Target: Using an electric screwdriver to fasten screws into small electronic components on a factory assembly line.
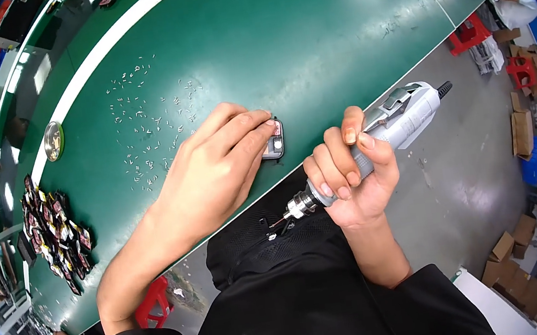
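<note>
My left hand [217, 161] rests on the green table near its edge, with its fingers bent over a small dark-framed electronic device [275, 146]. The fingers cover much of the device; its rounded right end shows, with pinkish and silvery parts inside. In my right hand [357, 169] is a grey electric screwdriver [401, 119], gripped round its body just off the table edge. Its thin bit points down and left, over my dark clothing and apart from the device. A cord leaves the screwdriver's upper right end.
Many tiny silver pieces, apparently screws [141, 130], lie scattered left of my left hand. Farther left are a round dish [54, 141] and a heap of small electronic assemblies [56, 229]. Red stools [468, 34] and cardboard boxes [522, 124] stand on the right; other people sit around.
</note>
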A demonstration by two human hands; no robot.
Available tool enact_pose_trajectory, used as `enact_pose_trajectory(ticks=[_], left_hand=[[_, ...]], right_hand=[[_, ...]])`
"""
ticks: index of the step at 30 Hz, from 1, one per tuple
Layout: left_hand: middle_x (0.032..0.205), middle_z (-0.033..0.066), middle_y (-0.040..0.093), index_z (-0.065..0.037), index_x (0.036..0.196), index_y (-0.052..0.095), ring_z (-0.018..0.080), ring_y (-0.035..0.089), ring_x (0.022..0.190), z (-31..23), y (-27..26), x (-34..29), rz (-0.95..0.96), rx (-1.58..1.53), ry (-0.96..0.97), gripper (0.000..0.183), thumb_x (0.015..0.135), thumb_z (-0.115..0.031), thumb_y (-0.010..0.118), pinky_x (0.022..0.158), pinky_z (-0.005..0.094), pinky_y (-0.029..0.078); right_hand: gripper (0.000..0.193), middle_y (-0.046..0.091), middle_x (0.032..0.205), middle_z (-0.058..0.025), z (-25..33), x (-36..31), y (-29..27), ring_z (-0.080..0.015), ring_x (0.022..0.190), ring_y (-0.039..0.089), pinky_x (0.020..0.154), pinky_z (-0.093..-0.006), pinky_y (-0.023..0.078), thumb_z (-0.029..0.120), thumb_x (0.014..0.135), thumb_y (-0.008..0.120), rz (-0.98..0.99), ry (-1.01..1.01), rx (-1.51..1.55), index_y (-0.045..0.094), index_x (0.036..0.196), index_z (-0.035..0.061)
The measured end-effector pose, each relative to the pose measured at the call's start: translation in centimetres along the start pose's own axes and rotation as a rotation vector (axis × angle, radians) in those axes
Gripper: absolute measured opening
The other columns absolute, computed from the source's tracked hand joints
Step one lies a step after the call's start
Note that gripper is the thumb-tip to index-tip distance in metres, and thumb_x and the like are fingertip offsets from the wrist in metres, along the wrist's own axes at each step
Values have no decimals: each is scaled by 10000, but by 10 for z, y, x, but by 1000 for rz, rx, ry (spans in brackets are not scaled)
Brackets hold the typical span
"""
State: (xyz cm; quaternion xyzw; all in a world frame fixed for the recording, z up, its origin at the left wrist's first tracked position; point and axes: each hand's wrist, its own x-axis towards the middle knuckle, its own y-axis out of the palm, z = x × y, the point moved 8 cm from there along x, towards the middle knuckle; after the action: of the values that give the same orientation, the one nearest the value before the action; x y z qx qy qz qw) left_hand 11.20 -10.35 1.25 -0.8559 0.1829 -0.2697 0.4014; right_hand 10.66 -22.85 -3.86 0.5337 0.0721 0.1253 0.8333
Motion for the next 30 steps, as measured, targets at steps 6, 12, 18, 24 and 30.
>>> enact_pose_trajectory(ticks=[6,12,18,24,30], left_hand=[[984,141,621,59,944,603,292,595,861,-8,8,5,8,135,-42,270,688,42,688,730,375,513],[1002,158,619,72,949,602,288,602,874,-21,16,-1,-33,203,29,313,652,18,684,645,348,541],[991,173,617,95,932,607,281,615,860,-25,18,-3,-20,277,100,343,608,1,667,574,323,540],[1015,209,603,127,948,599,298,616,869,-37,20,-6,-22,366,109,370,602,5,653,594,327,543],[1082,234,590,146,992,595,315,610,915,-31,25,-12,3,384,129,409,610,15,658,638,338,548]], right_hand=[[88,389,524,-13,-12,-5,-1,-131,401,387,482,-296,386,153,910,431,-4,64,21,472,904,75],[77,397,531,-19,-26,-12,-8,-138,426,421,499,-305,395,135,910,443,-188,103,-29,486,916,71],[84,401,530,-22,-29,-11,-15,-143,419,421,470,-306,399,137,908,453,-249,119,-35,496,936,70],[91,398,525,-23,-29,-12,-17,-143,408,414,450,-302,398,140,909,450,-260,114,-13,488,933,61],[120,384,511,-22,17,13,16,-119,376,370,433,-285,386,124,906,417,108,37,-173,470,958,29]])
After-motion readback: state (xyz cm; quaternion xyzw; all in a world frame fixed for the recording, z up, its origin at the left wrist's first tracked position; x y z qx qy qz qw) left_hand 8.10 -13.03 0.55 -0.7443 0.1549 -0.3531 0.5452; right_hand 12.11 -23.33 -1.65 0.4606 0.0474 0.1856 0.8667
